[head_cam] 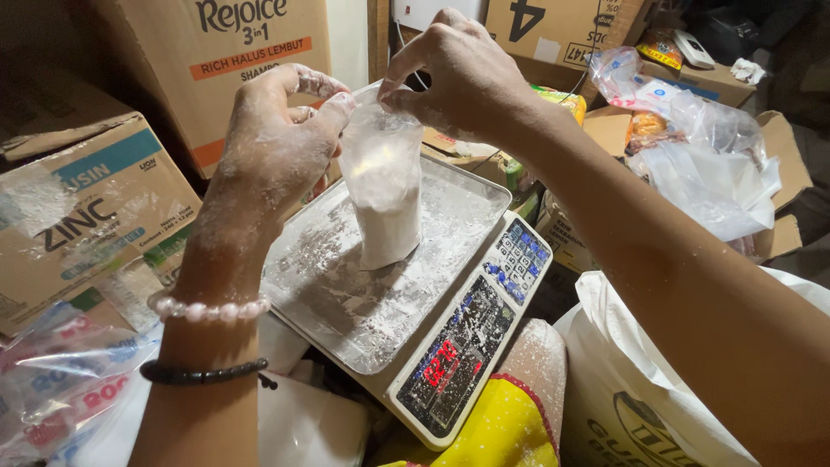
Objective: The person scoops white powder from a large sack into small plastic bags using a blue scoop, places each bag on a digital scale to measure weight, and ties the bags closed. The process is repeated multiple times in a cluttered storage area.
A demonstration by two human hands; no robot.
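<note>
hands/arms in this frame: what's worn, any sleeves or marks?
Both forearms are bare, no sleeves or gloves. The left hand is dusted with white powder down to the wrist, which carries a pearl-like bead bracelet and, further up the forearm, a thin dark band. The right hand shows lighter powder traces and no jewellery.

Both hands (pixel 363 121) pinching powder bag (pixel 382 186), upright on scale tray (pixel 346 294)

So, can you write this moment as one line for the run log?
left hand: holds bag top | right hand: pinches bag top | clear bag of white powder: upright on scale tray | scale display: lit
</note>
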